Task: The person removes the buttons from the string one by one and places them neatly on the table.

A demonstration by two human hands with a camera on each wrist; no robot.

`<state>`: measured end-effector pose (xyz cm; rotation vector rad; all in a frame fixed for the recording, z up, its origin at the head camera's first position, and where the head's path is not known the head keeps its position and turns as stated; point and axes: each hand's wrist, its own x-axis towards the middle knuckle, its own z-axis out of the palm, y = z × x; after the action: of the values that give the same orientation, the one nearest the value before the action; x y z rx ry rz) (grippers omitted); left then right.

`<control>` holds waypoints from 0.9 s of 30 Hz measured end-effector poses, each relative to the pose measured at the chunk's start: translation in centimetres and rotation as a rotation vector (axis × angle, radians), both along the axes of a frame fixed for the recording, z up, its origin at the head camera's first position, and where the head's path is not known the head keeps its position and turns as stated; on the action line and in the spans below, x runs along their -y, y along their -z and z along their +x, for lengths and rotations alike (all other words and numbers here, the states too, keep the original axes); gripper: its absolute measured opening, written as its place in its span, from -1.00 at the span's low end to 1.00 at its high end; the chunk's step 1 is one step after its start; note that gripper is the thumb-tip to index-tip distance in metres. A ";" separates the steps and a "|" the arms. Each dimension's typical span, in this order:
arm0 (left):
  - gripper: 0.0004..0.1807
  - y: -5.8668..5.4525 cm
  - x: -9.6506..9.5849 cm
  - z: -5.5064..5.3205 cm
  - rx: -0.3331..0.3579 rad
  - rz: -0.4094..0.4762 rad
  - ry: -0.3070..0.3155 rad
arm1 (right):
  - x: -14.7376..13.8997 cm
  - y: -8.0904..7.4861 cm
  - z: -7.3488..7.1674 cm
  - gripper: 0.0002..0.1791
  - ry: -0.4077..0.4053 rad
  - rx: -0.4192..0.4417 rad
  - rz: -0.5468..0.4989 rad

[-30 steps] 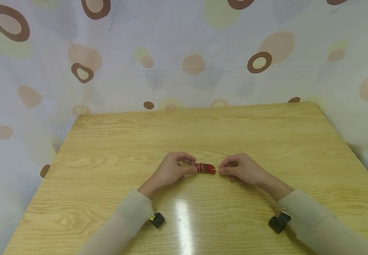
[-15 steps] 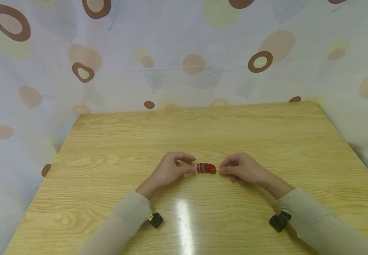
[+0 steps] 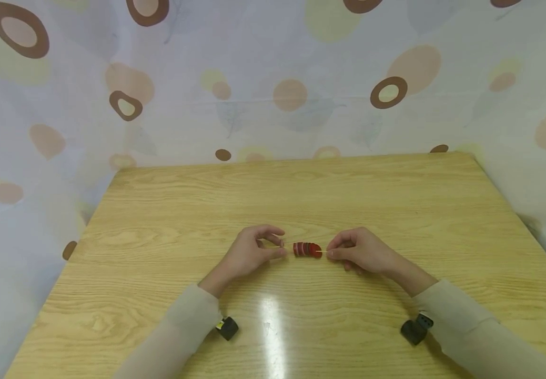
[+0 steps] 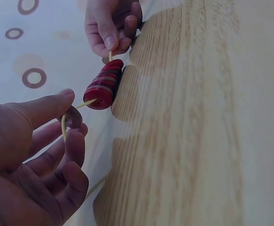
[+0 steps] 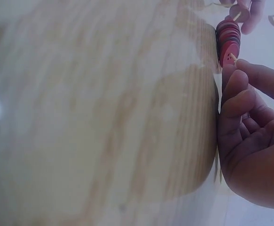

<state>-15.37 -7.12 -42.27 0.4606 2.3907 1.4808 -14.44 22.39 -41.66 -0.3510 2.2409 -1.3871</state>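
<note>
A row of red and dark buttons [image 3: 307, 249] is threaded on a thin yellow cord [image 4: 87, 103] between the two hands. At the row's left end, my left hand [image 3: 251, 251] pinches a separate brownish button [image 4: 72, 117] between thumb and finger. The cord passes through that button, and its loose part hangs beside the fingers. A short gap of bare cord lies between this button and the row. My right hand [image 3: 363, 251] pinches the cord close to the row's right end, thumb against forefinger, the other fingers curled.
The wooden table [image 3: 273, 200] reaches to a patterned cloth [image 3: 254, 116] hung behind and at the sides. A dark wrist camera [image 3: 228, 328] sits at the left sleeve, another wrist camera [image 3: 414, 331] at the right. Light glares on the near tabletop.
My left hand has shifted slightly left, away from the row of buttons, so the gap between them is wider. The right hand has barely moved.
</note>
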 end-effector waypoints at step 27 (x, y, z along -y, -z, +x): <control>-0.67 0.3 1.0 0.0 0.015 0.014 -0.016 | -0.1 0.2 -0.2 -0.78 -0.010 0.015 -0.008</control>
<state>-15.40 -8.10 -42.60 0.4326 2.3794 1.5031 -14.64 22.47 -41.84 -0.3528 2.2194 -1.3893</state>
